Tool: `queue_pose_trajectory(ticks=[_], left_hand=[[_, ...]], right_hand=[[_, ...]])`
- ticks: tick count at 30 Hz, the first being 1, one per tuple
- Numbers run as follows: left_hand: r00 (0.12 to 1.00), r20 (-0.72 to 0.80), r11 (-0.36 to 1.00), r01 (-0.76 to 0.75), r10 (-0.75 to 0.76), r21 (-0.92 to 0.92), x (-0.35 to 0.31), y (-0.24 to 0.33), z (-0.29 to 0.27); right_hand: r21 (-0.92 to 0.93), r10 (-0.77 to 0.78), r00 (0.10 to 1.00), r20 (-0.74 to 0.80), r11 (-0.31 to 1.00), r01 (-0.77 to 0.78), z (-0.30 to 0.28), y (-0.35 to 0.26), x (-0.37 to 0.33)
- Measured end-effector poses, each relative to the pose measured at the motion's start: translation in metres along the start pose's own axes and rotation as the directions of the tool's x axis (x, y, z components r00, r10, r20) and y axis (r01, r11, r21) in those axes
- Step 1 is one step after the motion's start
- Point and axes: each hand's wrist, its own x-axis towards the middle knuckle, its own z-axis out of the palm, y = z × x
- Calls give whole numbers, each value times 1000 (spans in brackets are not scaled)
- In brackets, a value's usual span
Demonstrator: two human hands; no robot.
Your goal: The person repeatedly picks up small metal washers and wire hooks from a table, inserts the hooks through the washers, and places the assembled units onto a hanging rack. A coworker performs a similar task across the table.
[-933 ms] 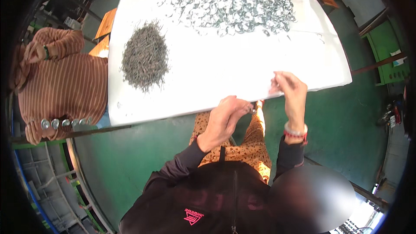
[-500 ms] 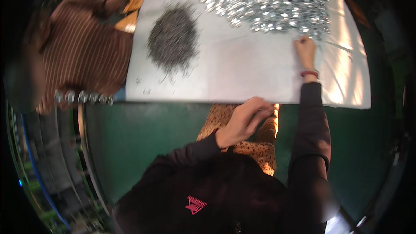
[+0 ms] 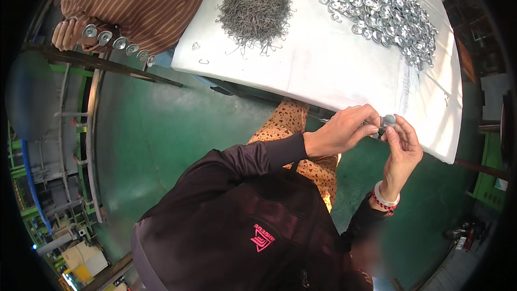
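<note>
Silver metal disc (image 3: 388, 121), small and round, sits pinched between both hands at about 3 o'clock in the view, just in front of the near edge of the white table (image 3: 334, 70). Left hand (image 3: 344, 129) comes in from 7 o'clock, fingers curled together onto the disc's left side. Right hand (image 3: 401, 148) rises from 5 o'clock, thumb and fingertips pressed on the disc from the right; red bead bracelet and a pale band (image 3: 385, 198) on that wrist. Hands touch each other at the disc. Whether a second small piece is held with the disc, cannot tell, too small.

On the table at 12 o'clock: heap of thin grey wire clips (image 3: 258, 5), a few strays lying near its edge. At 1 o'clock: wide spread of shiny silver discs (image 3: 377, 5), same kind as the held one, well apart from the hands. Both heaps apart from each other with bare white sheet between.

Leopard-print trousers (image 3: 293, 129) show below the table edge, between the arms. Dark sleeves and black top at 6 o'clock. Green floor (image 3: 161, 129) all round.

At 11 o'clock another person in a brown striped top (image 3: 134, 0), beside a dark rail carrying a row of silver discs (image 3: 116, 43).
</note>
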Motion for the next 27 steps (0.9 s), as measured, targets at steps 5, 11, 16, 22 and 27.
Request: queue_pose_trajectory(ticks=[5,11,16,22,27], left_hand=[[995,-29,987,-87,92,136,1,5,-3],[996,-34,964,-69,80,257,-9,-3,-8],[969,-200,886,-35,143,462,-5,-20,-59],[981,-191,295,189,-23,936,13,-97,-201],[999,12,171,-5,-41,985,11,-120,-215]], right_hand=[[104,-49,997,-57,993,54,6,-1,-4],[217,25,993,-116,976,1,15,3,-9],[229,15,996,-87,973,5,21,9,-10],[241,79,994,-81,969,-58,20,2,-9],[253,112,994,5,961,-110,15,0,-2]])
